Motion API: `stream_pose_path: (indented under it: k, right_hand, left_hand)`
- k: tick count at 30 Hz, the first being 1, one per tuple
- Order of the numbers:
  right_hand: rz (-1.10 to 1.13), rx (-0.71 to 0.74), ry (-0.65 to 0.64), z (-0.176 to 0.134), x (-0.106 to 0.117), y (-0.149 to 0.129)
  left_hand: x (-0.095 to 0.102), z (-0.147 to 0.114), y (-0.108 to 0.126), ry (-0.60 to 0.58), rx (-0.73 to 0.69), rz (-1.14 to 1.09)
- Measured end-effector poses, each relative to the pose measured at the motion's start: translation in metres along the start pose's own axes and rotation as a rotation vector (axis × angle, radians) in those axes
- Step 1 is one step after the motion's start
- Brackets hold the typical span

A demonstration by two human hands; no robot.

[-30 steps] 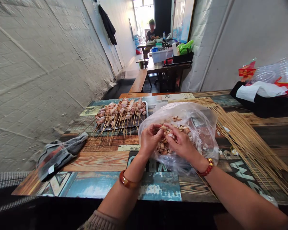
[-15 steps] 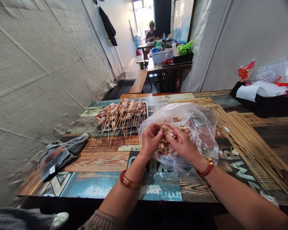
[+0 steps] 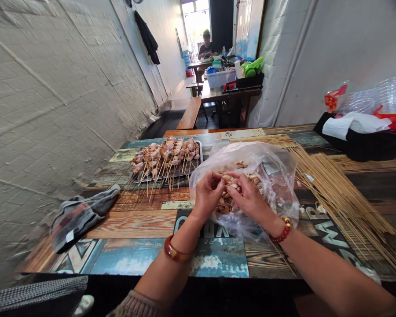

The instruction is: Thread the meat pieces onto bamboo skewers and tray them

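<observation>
Left hand (image 3: 207,193) and right hand (image 3: 251,196) pinch 1 small tan piece (image 3: 228,179) above curved, brownish chunks (image 3: 225,206).

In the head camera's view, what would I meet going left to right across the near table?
Gray cloth → loaded skewers on a metal tray → translucent plastic bag holding brownish pieces → spread of bare sticks.

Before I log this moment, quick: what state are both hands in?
Left hand: curled, over bagged food pieces; grip cannot be told.
Right hand: likewise curled; grip unclear.
</observation>
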State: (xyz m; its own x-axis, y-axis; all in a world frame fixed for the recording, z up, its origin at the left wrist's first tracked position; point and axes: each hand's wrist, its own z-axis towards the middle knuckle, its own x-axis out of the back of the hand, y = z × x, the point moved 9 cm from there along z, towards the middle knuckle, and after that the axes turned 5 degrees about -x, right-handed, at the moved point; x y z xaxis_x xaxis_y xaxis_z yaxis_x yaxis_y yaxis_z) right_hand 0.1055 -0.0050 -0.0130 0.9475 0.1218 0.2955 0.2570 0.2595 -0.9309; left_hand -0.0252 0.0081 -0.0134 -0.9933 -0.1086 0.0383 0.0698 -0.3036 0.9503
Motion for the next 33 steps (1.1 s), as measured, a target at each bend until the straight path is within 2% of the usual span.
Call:
stream_pose_path:
  k: [9, 13, 19, 26, 30, 33]
  right_hand:
    - [0.078, -0.014, 0.014, 0.004, 0.003, 0.007]
    - [0.147, -0.033, 0.02, 0.006, 0.005, 0.009]
    - [0.03, 0.015, 0.015, 0.003, 0.005, 0.001]
    - [-0.03, 0.11, -0.02, -0.003, -0.004, -0.009]
    - [0.024, 0.061, -0.012, -0.003, -0.005, -0.002]
    - [0.056, 0.005, -0.048, -0.003, -0.007, 0.002]
  left_hand:
    - [-0.007, -0.004, -0.001, -0.073, -0.032, 0.046]
    - [-0.009, -0.004, -0.005, -0.08, 0.081, -0.095]
    - [-0.027, -0.01, -0.005, -0.241, 0.258, -0.346]
    - [-0.025, -0.01, -0.006, -0.2, 0.251, -0.366]
    - [-0.022, -0.006, -0.01, -0.193, 0.253, -0.375]
    - [-0.008, 0.001, -0.012, -0.086, 0.248, -0.429]
